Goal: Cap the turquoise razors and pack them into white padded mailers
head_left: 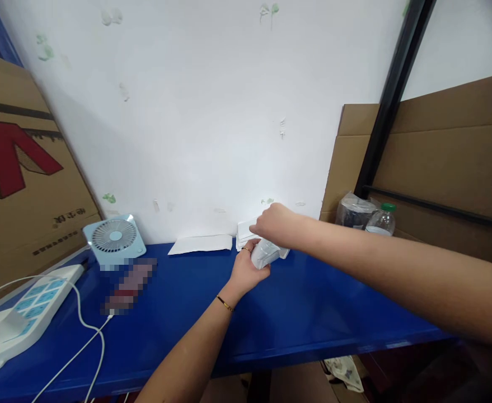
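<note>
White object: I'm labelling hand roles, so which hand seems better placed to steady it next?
Probably the left hand: it grips the white object, while the right hand is just above in the picture, contact unclear.

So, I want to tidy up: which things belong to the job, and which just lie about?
Job: white bundle in the left hand, right hand above; perhaps the white stack behind.
Lying about: fan, power strip, white cable, green-capped bottle.

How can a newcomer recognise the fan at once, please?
Find the blue table, then its left part, near the cardboard box with red print. There stands the fan, light blue and squarish. Its round grille sets it apart from the long white power strip nearby.
</note>
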`<state>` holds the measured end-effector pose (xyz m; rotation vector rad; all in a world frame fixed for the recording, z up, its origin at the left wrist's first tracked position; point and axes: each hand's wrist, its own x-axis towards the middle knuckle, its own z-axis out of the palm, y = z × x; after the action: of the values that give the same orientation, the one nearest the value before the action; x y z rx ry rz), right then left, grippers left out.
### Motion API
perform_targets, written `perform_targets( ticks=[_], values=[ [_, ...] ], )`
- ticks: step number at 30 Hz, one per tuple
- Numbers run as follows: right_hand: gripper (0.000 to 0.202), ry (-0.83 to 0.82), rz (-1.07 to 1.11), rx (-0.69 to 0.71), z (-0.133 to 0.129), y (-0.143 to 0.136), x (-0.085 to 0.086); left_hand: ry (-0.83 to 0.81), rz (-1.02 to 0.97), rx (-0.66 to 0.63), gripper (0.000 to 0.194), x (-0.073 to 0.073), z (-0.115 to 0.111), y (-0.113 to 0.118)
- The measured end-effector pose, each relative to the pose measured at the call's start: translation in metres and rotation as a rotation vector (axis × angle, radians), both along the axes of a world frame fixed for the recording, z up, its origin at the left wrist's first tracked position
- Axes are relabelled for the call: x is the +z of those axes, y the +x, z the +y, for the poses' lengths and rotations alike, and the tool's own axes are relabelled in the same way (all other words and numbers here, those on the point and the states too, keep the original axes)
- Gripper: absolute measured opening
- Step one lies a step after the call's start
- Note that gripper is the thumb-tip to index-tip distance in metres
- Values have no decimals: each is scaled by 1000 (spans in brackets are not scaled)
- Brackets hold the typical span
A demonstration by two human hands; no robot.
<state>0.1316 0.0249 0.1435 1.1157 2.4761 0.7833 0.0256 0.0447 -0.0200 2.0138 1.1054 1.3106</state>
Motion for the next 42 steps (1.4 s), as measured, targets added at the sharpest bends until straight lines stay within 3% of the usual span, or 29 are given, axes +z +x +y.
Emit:
perform_targets(
  ticks=[3,6,9,12,16,19,21,25,28,30,32,34,36,38,42],
  values=[
    [36,-45,62,-33,-3,2,36,-21,-118,-40,55,10,1,1],
    [61,-197,194,14,4,19,53,-75,-201,-105,57,13,3,-4],
    [57,-336,292,134,23,41,48,-129,-231,-247,59,10,8,-11],
    [26,-386,358,205,38,55,36,-174,-182,-382,60,14,17,-19],
    [9,-330,544,294,21,58,25,-167,-78,-451,60,40,23,-32],
    [16,-335,630,313,-20,58,-6,-107,150,-511,56,55,10,-45],
    [19,-372,605,366,-48,58,-46,-89,349,-534,47,50,-8,-53],
    [22,-462,677,432,-79,62,-145,-45,603,-411,61,2,-61,-67],
    [14,-627,925,330,-81,67,-192,-37,476,-252,50,-36,-99,-71],
    [13,-684,1123,180,-78,69,-205,-50,405,-163,37,-50,-118,-68],
    [11,-684,1290,9,-76,69,-211,-50,392,-92,37,-58,-129,-63],
    [9,-655,1389,-110,-76,66,-214,-53,403,-12,23,-63,-134,-56],
    [9,-606,1420,-146,-77,61,-218,-66,402,87,15,-66,-133,-50],
    [7,-542,1407,-120,-78,57,-221,-54,405,160,20,-69,-132,-47],
    [9,-457,1368,-66,-78,55,-227,42,513,65,30,-70,-135,-49]
  ],
)
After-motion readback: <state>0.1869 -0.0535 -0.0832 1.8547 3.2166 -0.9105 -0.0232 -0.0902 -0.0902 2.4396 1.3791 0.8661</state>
